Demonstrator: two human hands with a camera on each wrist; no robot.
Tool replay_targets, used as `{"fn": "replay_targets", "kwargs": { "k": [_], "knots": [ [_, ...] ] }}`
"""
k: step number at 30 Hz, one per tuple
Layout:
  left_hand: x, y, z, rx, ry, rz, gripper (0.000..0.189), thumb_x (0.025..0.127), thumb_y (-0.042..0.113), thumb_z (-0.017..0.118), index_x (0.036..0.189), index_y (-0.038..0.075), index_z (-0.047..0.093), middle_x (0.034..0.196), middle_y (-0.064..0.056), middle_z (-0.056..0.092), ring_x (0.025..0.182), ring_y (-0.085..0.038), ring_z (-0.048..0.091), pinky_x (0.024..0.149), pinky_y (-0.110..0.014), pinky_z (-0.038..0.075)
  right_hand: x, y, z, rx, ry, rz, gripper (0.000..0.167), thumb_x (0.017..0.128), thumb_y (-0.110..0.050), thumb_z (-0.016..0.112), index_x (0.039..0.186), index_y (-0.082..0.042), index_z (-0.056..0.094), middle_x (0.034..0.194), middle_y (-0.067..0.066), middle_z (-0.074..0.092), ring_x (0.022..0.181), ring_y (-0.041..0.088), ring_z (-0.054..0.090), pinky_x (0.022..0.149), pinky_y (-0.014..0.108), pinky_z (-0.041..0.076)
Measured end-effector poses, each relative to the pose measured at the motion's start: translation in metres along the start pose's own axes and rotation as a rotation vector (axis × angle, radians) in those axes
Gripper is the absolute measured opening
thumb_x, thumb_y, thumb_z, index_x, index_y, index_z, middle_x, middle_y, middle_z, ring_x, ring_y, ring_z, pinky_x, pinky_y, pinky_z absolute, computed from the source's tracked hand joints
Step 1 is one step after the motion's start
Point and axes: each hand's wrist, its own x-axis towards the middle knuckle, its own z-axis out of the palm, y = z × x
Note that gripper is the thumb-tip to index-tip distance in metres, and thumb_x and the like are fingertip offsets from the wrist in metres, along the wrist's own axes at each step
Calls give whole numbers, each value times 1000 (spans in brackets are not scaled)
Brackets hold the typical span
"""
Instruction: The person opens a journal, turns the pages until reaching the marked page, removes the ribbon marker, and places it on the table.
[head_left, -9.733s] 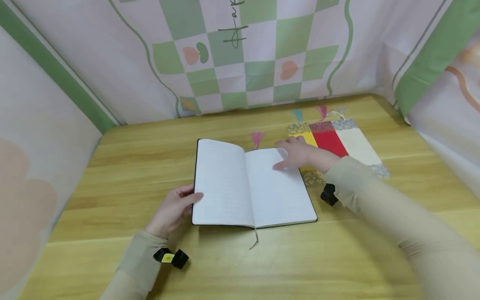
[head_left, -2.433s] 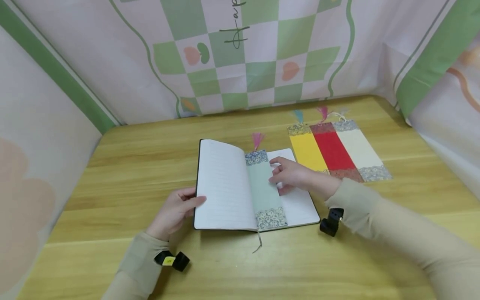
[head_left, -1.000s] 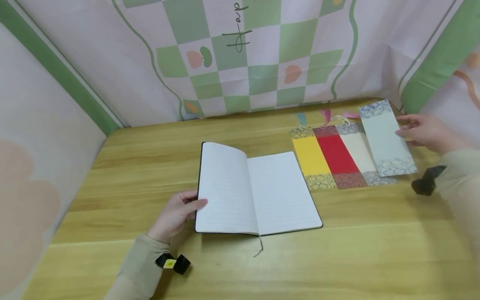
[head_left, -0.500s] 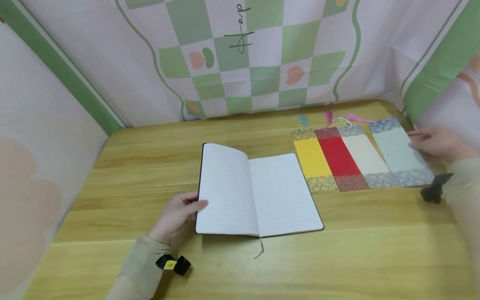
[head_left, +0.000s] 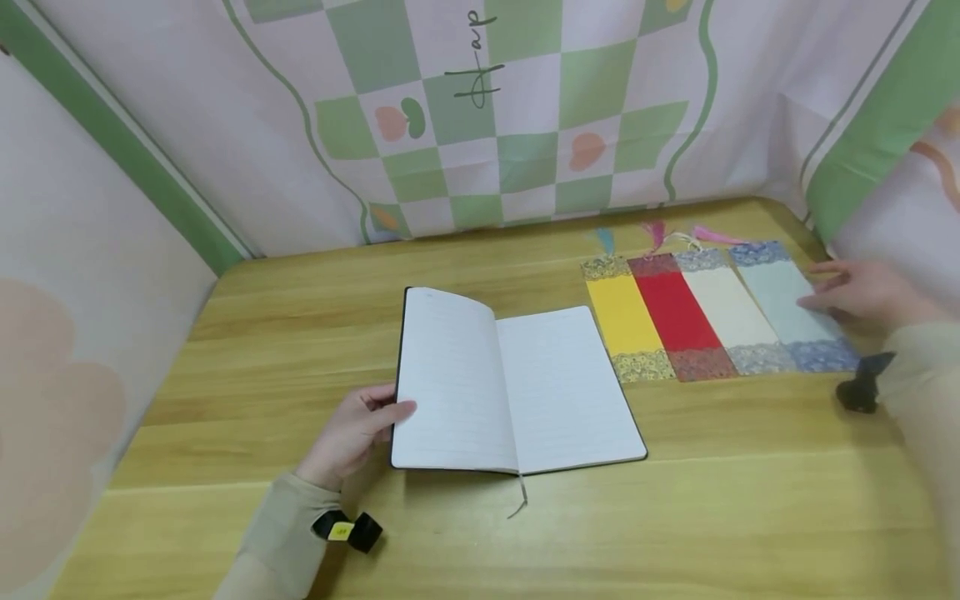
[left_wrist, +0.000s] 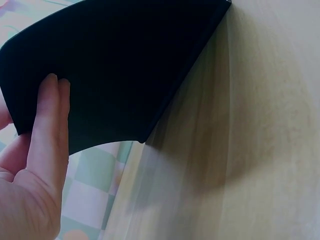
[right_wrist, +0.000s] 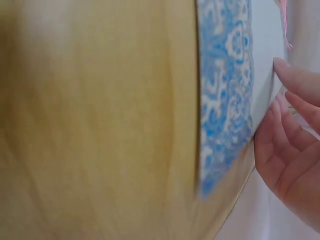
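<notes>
My left hand (head_left: 351, 435) pinches the left cover edge of a black notebook (head_left: 573, 387), thumb on the white page and fingers behind the cover. That cover (left_wrist: 115, 70) tilts up off the table in the left wrist view. The notebook lies spread to lined pages. At the far right, my right hand (head_left: 870, 292) holds the right edge of a pale blue bookmark (head_left: 793, 304) with blue patterned ends and a pink tassel. In the right wrist view the thumb is over the bookmark (right_wrist: 225, 80) and the fingers are at its edge.
Left of the pale blue bookmark, a white (head_left: 727, 308), a red (head_left: 675, 308) and a yellow bookmark (head_left: 622, 312) lie side by side, tassels toward the back. A grey ribbon (head_left: 521, 498) hangs from the notebook's spine. Printed curtains surround the wooden table (head_left: 285, 350).
My right hand has carried the pale blue bookmark from the notebook's right page to the row's right end, lowered it, and shifted it slightly left. My left hand keeps its hold on the cover.
</notes>
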Motion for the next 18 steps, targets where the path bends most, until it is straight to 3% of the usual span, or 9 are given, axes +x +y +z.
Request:
{"fn": "replay_targets", "kwargs": {
  "k": [3, 7, 10, 13, 16, 18],
  "knots": [
    [1, 2, 2, 6, 10, -30, 36, 91, 11, 61, 118, -12, 58, 87, 6, 64, 66, -7, 47, 64, -19, 45, -1, 0, 2, 58, 34, 12, 73, 90, -29, 64, 132, 20, 30, 106, 42, 52, 65, -2, 52, 59, 20, 46],
    [1, 4, 1, 15, 10, -33, 33, 92, 6, 57, 118, -14, 56, 84, 6, 61, 60, -7, 39, 61, -19, 40, -6, -16, -2, 113, 101, 10, 70, 95, -35, 54, 134, 17, 30, 115, 40, 46, 66, -17, 40, 59, 15, 41],
    [0, 6, 1, 11, 7, -19, 32, 92, 5, 57, 117, -15, 56, 82, 6, 60, 58, -7, 37, 59, -19, 39, -9, -44, -3, 143, 103, -32, 66, 97, -37, 49, 136, 13, 32, 119, 33, 48, 69, -20, 40, 61, 10, 39],
    [-1, 6, 1, 7, 4, -18, 33, 92, 5, 57, 117, -16, 56, 82, 7, 61, 58, -6, 38, 59, -19, 40, -10, -74, 6, 273, 96, -90, 42, 97, -30, 51, 132, -8, 46, 103, -1, 61, 73, -18, 48, 64, 8, 44],
    [-1, 6, 1, 14, 3, -24, 33, 92, 6, 57, 118, -16, 55, 83, 7, 62, 58, -7, 37, 59, -18, 40, -13, -105, 21, 427, 49, -138, 24, 97, -22, 54, 120, -18, 51, 94, -25, 54, 81, -13, 54, 70, 10, 50],
    [0, 5, 1, 15, 5, -28, 34, 92, 6, 57, 118, -15, 55, 84, 6, 63, 58, -7, 37, 60, -18, 40, -17, -130, 33, 453, 18, -161, 28, 97, -20, 54, 124, -16, 52, 104, -13, 59, 85, -10, 56, 73, 14, 52]
  ]
}}
